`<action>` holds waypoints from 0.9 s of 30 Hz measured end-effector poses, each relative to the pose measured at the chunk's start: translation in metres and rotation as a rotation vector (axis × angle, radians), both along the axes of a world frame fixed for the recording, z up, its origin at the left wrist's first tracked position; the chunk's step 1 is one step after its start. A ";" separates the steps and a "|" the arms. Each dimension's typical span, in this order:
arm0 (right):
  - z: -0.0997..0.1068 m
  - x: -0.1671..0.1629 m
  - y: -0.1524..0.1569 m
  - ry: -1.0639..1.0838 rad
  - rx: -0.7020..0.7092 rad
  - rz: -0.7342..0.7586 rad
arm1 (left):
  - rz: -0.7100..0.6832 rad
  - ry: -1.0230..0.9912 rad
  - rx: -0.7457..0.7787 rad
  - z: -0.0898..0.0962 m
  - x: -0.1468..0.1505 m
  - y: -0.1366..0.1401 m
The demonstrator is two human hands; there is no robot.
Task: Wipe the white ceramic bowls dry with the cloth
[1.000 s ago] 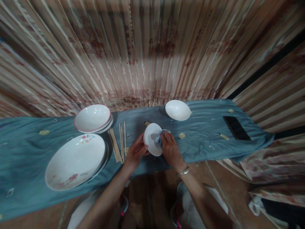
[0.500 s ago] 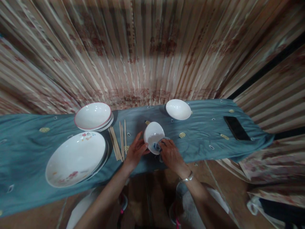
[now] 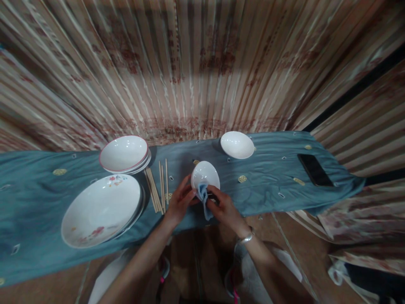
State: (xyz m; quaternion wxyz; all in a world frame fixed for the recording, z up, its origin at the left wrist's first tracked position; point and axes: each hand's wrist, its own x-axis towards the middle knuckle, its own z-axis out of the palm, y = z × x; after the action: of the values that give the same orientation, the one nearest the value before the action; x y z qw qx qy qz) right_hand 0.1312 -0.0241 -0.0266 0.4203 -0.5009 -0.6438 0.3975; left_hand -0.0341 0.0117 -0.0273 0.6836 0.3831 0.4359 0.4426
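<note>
A small white bowl (image 3: 205,172) is tilted toward me near the table's front edge, its inside showing. My left hand (image 3: 180,199) grips the bowl by its left rim, thumb at the near side. A blue cloth (image 3: 203,195) is pinched in my right hand (image 3: 223,207), draped over the bowl's near rim and hanging down below it. Several wooden chopsticks (image 3: 153,191) lie just left of my left hand. Behind and to the right, another white bowl (image 3: 237,145) rests on the tablecloth.
Stacked at the left are bowls with a pink-rimmed one (image 3: 124,153) on top, and large flowered dishes (image 3: 101,213) in front. A black phone (image 3: 315,169) lies at the right. The blue-green tablecloth (image 3: 262,196) covers a narrow table before a patterned curtain (image 3: 196,84).
The cloth has moved from inside the bowl to its near rim, and more of it shows. My right hand has turned and shifted slightly down. My left hand keeps its grip.
</note>
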 end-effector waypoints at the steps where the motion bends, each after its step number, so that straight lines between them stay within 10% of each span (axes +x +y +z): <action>1: 0.001 -0.002 0.001 0.056 -0.015 0.008 | -0.004 0.006 -0.003 0.001 0.000 0.000; 7: -0.002 -0.012 0.007 0.178 0.038 -0.001 | 0.008 0.045 -0.015 0.001 -0.001 0.000; 19: 0.010 -0.018 0.029 -0.241 0.439 -0.091 | -0.002 -0.043 0.045 0.001 0.002 -0.002; 27: 0.010 -0.017 0.046 -0.384 0.460 -0.139 | 0.017 -0.019 0.055 0.002 0.002 -0.002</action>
State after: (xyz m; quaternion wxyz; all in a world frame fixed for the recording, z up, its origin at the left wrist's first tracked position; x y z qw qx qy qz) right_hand 0.1142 0.0217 -0.0170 0.4195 -0.5015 -0.7487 0.1094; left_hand -0.0325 0.0096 -0.0254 0.6732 0.3939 0.4201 0.4638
